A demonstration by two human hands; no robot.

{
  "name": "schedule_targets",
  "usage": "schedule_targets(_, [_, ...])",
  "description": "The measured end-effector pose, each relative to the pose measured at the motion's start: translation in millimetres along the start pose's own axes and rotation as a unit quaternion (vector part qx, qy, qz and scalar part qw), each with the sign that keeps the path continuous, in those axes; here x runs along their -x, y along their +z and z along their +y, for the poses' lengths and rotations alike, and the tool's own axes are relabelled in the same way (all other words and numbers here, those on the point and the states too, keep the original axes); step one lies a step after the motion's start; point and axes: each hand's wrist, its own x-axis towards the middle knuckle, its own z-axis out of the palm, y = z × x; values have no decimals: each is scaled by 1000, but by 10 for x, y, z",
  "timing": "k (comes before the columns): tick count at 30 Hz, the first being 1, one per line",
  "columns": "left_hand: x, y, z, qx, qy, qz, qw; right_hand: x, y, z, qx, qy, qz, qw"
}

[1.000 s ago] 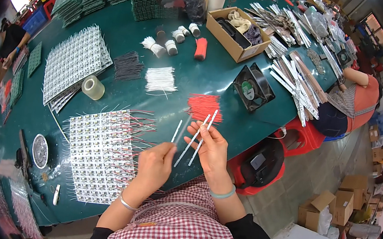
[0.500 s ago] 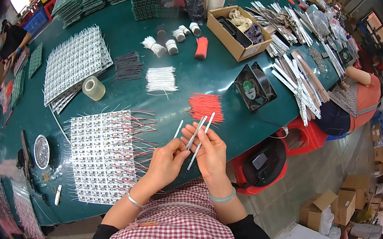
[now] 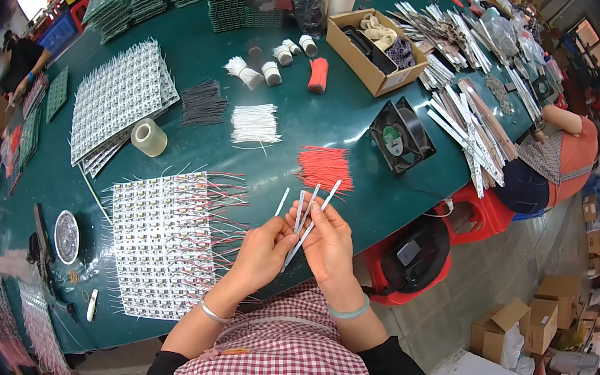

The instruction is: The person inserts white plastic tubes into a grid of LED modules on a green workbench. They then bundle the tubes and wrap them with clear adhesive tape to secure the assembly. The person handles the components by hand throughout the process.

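Several narrow white strips (image 3: 311, 198), which look like bare circuit-board strips, are held in front of me over the table's near edge. My left hand (image 3: 258, 256) is closed, pinching the lower ends of the middle strips between thumb and fingers. Another thin white strip (image 3: 282, 202) sticks up beyond its knuckles; I cannot tell whether it is gripped. My right hand (image 3: 331, 250) has its thumb pressed on a longer slanted strip (image 3: 334, 192) lying across the fingers. Just past the fingertips lies a pile of red wires (image 3: 325, 167). Left of my hands sits a white panel of small boards (image 3: 158, 245) with wires attached.
White wires (image 3: 254, 123) and dark wires (image 3: 203, 103) lie farther back. A tape roll (image 3: 149, 137) stands by stacked white panels (image 3: 119, 102). A black fan (image 3: 400, 136), a cardboard box (image 3: 377, 51) and loose strips (image 3: 471, 134) occupy the right. A person (image 3: 569, 157) sits there.
The middle strips have fanned apart at their upper ends. The longer strip in my right hand has tilted, its lower end swinging left toward my left hand.
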Motion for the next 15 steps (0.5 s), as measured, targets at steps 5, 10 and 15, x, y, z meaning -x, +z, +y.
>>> schedule_targets(5, [-26,1,34,-9,-13,3,1000,-6,50,9,5,-8,4,1000])
schedule_targets(10, [-37,22,50,-22,-28,27,999,-35,23,47,21,-19,-6,1000])
schedule_targets(15, [-62,36,-56,-36,1,8,999,-60,-22,44,45,-3,-20,999])
